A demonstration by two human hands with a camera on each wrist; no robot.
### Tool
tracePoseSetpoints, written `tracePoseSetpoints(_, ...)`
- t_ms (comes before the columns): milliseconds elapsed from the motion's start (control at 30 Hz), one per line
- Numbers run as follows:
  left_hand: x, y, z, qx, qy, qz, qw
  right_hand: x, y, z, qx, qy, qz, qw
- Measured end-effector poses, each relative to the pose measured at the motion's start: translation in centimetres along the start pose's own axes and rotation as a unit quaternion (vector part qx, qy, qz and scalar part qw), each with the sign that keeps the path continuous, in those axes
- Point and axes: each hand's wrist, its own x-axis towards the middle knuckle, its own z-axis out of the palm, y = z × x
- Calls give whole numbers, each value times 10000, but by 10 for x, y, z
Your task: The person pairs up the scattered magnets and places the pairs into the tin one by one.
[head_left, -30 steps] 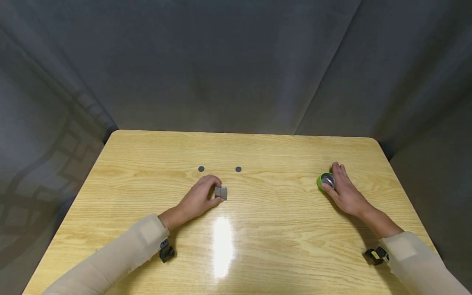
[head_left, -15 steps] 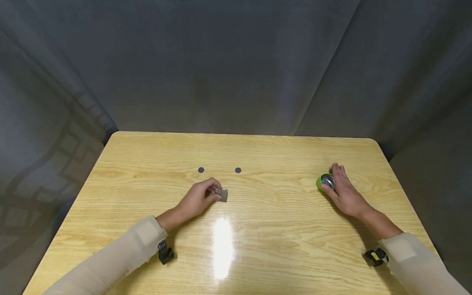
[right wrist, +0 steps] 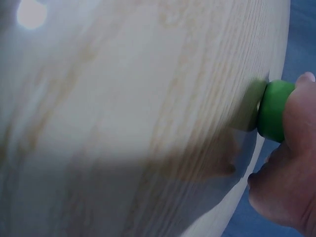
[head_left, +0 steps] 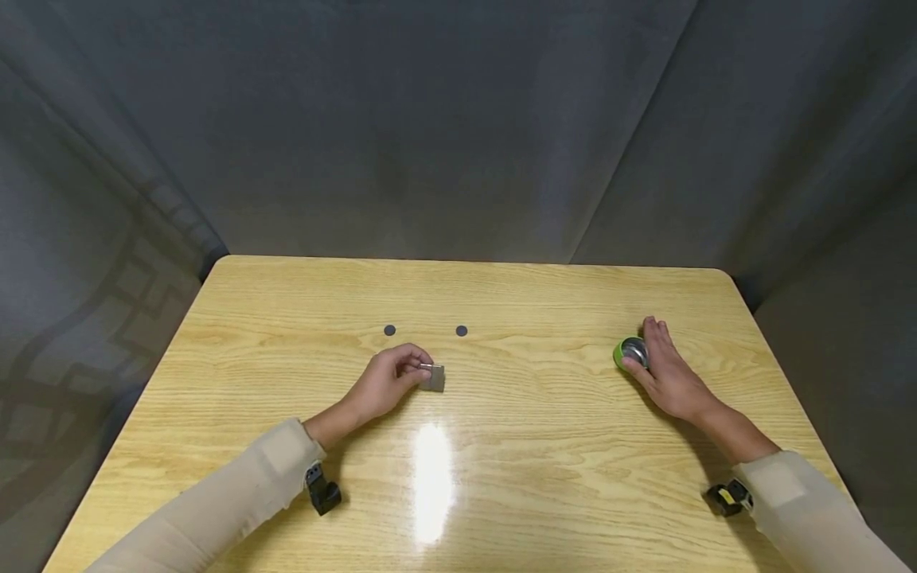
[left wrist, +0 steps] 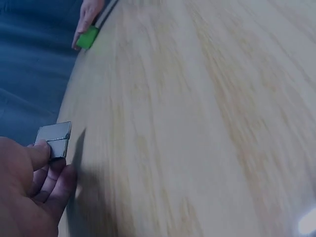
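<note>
Left of the table's middle, my left hand [head_left: 387, 384] pinches a small silver flip-top lighter [head_left: 435, 379] between thumb and fingers. A seam with a hinge crosses the lighter [left wrist: 55, 132] in the left wrist view, and the thumb covers part of its face. Further right, my right hand [head_left: 673, 380] holds a small round green cup [head_left: 619, 356] with a shiny metal inside. Its thumb lies at the near rim and its long fingers reach along the right side. In the right wrist view the green wall of the cup [right wrist: 274, 111] shows beside the hand.
Two dark round spots [head_left: 390, 330] lie on the wood-grain table [head_left: 530, 446] beyond the left hand. Dark grey curtains [head_left: 401, 127] stand behind and at both sides. A bright light reflection [head_left: 432, 481] shows near the front.
The left thumb has moved from the lighter's edge onto its face, and the fingers have curled in behind. The lighter has turned slightly. The right hand and the cup stay in place.
</note>
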Motion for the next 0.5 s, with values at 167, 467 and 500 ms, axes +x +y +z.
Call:
tracePoseSetpoints(167,4,6,2,-680,-25,-248,9974,0,1,1,13,43,-19,10000)
tracePoseSetpoints(467,11,17,5,-1538,-66,-650,9859,0,0,0,-23,41,-34,10000)
tracePoseSetpoints(500,13,19,6,-1590,-60,-712,9847,0,0,0,-27,31,-34,10000)
